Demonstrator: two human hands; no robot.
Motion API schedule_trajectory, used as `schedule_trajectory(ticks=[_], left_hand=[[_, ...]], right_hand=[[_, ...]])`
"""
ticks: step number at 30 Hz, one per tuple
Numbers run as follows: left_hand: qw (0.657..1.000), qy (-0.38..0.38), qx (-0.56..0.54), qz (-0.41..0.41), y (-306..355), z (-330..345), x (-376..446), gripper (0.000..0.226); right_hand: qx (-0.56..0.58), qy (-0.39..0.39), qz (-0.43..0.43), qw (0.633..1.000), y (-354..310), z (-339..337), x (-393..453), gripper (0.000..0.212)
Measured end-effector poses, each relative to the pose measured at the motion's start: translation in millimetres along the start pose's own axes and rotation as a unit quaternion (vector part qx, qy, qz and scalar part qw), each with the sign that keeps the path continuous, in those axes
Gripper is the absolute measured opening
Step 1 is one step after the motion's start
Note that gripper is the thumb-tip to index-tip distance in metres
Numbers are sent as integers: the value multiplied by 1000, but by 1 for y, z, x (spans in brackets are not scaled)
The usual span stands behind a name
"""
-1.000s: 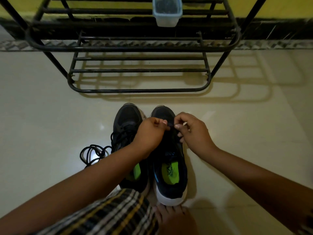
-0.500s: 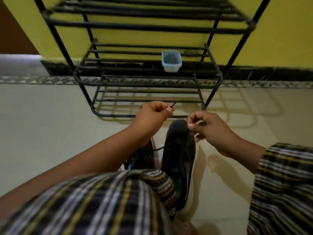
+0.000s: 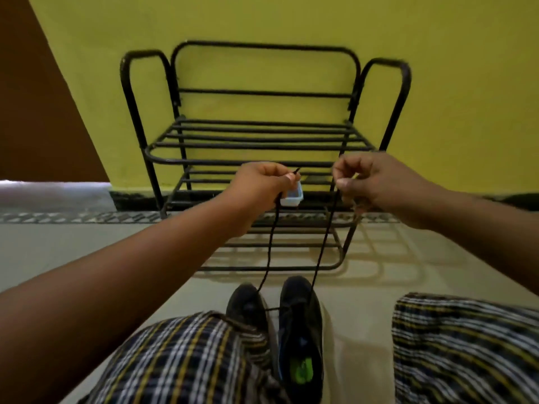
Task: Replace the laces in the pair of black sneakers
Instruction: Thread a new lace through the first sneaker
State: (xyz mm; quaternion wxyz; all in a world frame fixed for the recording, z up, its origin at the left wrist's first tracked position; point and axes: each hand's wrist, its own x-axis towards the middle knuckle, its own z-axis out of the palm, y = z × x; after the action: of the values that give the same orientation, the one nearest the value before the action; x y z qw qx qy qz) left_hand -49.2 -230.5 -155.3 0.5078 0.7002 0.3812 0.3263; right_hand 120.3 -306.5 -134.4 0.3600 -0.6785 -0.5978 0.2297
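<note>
Two black sneakers stand side by side on the floor between my knees: the left sneaker (image 3: 248, 307) is partly hidden by my plaid-clad knee, the right sneaker (image 3: 300, 330) shows a green insole. A black lace (image 3: 269, 252) runs up from the right sneaker in two taut strands. My left hand (image 3: 262, 185) pinches one lace end, its tip poking out above the thumb. My right hand (image 3: 367, 182) pinches the other strand. Both hands are raised high above the shoes, in front of the rack.
A black metal shoe rack (image 3: 262, 147) stands against the yellow wall directly ahead. A small white plastic container (image 3: 293, 198) sits on one of its lower shelves, behind my left hand. Pale tiled floor (image 3: 73, 252) lies to both sides.
Both hands have risen well above the right sneaker, drawing the two lace ends up and taut. The view has tilted up, showing the whole rack and wall.
</note>
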Motion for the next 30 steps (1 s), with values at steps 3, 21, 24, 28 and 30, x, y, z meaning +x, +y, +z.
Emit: schedule_trajectory(ticks=[3, 21, 24, 28, 30], left_hand=[[1000, 1, -13, 7, 26, -7, 3, 13], [979, 0, -202, -5, 62, 11, 4, 17], [979, -13, -204, -3, 57, 12, 5, 18], [982, 15, -190, 5, 51, 15, 7, 16], [984, 45, -173, 8, 49, 18, 7, 17]], right_hand=[[-26, 52, -4, 998, -34, -27, 6, 20], [64, 123, -62, 988, -71, -20, 10, 7], [69, 96, -69, 991, -66, -20, 10, 11], [75, 92, -67, 991, -62, -17, 13, 8], [85, 99, -58, 990, -58, -15, 14, 10]])
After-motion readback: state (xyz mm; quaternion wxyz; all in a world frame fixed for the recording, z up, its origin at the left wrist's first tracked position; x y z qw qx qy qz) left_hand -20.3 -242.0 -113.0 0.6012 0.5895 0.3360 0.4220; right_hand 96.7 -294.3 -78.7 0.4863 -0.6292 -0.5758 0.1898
